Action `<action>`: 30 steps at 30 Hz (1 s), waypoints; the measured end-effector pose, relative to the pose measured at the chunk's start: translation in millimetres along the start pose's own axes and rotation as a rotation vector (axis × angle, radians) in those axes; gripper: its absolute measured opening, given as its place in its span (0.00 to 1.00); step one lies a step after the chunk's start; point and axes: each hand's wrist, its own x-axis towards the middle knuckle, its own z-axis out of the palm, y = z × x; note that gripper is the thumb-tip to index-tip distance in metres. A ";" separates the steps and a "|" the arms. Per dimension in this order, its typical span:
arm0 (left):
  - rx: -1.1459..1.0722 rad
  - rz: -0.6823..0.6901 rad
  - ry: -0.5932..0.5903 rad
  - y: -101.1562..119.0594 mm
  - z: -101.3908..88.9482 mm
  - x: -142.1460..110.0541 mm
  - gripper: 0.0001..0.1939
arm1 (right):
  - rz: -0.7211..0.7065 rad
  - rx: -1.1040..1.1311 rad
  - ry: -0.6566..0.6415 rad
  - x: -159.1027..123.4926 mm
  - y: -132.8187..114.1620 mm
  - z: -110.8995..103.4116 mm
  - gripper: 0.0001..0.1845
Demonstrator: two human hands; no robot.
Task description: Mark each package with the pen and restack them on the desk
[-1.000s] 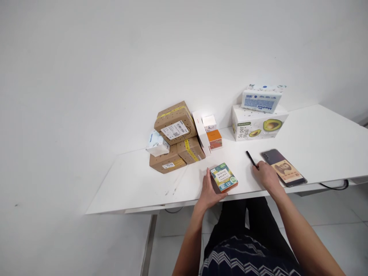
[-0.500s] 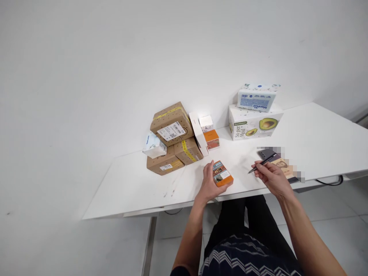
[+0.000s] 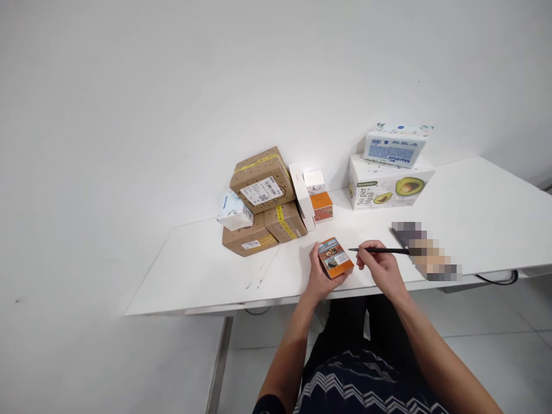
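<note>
My left hand (image 3: pixel 319 277) is wrapped round a small orange box (image 3: pixel 335 258) with printed pictures and text on its upper face, near the front edge of the white table (image 3: pixel 202 276). Pinched in my right hand (image 3: pixel 382 267) is a slim black pen (image 3: pixel 379 250). Its tip points left and lies close beside the box's right edge; whether it touches, I cannot tell. To the right of that hand rests a dark phone-shaped item (image 3: pixel 425 253), largely hidden by blurred blocks.
Brown cardboard boxes (image 3: pixel 263 181) are stacked at the back left, with a tissue pack (image 3: pixel 235 211) among them. Beside them stand a long white box (image 3: pixel 302 195), a small white box (image 3: pixel 314 181) and an orange box (image 3: pixel 322 206). Another tissue pack (image 3: pixel 394 150) tops the avocado-printed box (image 3: pixel 388 187).
My right hand has moved left with the pen, bringing its tip beside the orange box. My left hand keeps its hold, and the box is slightly tilted up. The view has shifted a little.
</note>
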 end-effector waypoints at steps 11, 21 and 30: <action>0.168 0.278 0.021 -3.7 -5.9 5.3 0.40 | -0.081 -0.469 -0.176 1.6 16.5 17.2 0.14; 0.129 0.298 0.015 -3.2 -6.0 6.6 0.38 | -0.119 -0.543 -0.195 2.8 13.9 20.2 0.14; 0.124 0.261 0.010 -8.5 -6.3 5.4 0.39 | -0.153 -0.577 -0.238 6.3 16.6 20.4 0.14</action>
